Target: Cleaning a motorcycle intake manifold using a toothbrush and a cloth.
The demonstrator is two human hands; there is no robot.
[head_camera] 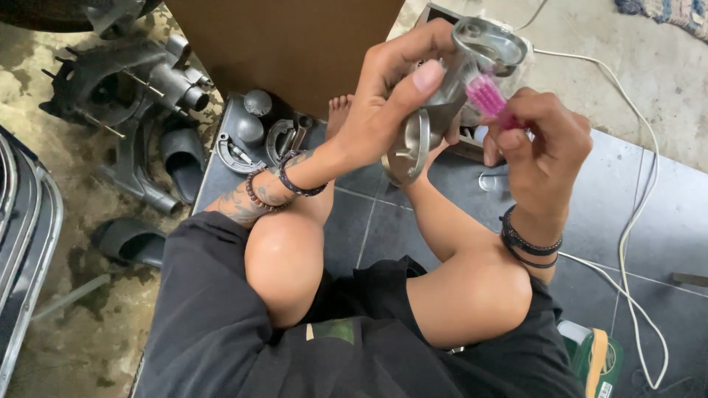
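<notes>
Bare knees (287,265) fill the foreground. Above them, left hand (387,99) fingers wrap a grey metal casting (442,96), long axis running lower left to upper right, round opening uppermost. Right hand (542,144) pinches a pink brush (488,99), bristles touching the casting.

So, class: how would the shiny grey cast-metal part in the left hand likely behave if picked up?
The shiny grey cast-metal part probably feels stiff and heavy for its size: it looks like solid metal. Its smooth sheen suggests slipperiness; the left hand wraps it firmly. Its irregular shape makes rolling unlikely.

Metal casting (442,96) held above the knees (287,265), engine parts (125,81) far left, cable (634,221) right
</notes>
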